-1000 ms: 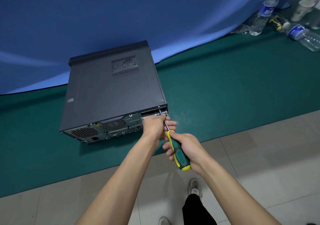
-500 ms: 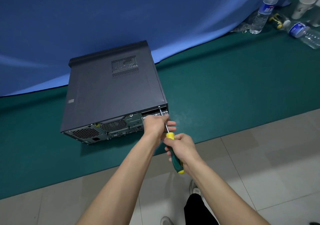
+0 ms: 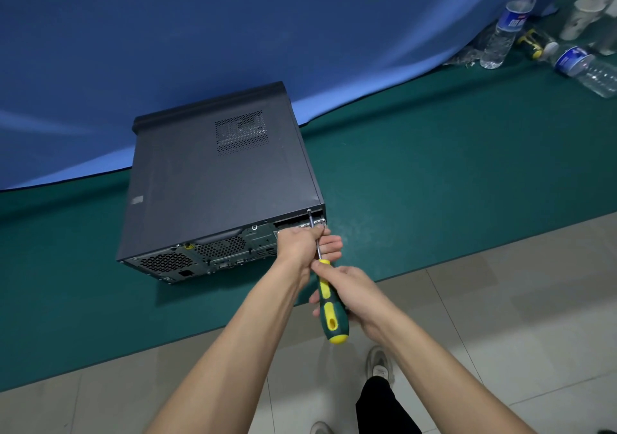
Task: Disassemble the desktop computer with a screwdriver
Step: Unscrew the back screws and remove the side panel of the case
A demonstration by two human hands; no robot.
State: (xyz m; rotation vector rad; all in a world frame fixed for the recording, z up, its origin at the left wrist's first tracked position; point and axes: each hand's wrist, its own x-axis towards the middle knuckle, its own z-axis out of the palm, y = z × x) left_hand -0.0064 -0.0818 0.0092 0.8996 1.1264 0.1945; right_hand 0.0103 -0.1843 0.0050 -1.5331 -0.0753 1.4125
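A black desktop computer case (image 3: 213, 180) lies on its side on a green mat (image 3: 434, 173), rear panel facing me. My right hand (image 3: 354, 296) grips the green-and-yellow handle of a screwdriver (image 3: 329, 310). Its metal shaft slants up to the top right corner of the rear panel, where the tip meets the case edge. My left hand (image 3: 305, 245) rests against the rear panel beside that corner, fingers curled round the shaft and steadying it.
A blue cloth (image 3: 233, 33) hangs behind the case. At the far right stand a water bottle (image 3: 509, 23), a lying bottle (image 3: 587, 66), a paper cup (image 3: 581, 16) and a small yellow tool (image 3: 532, 44). Grey floor tiles and my shoes lie in front.
My right hand has turned on the handle, showing more of the yellow-green grip than half a second ago. The shaft tip stays at the same corner. The left hand has not moved.
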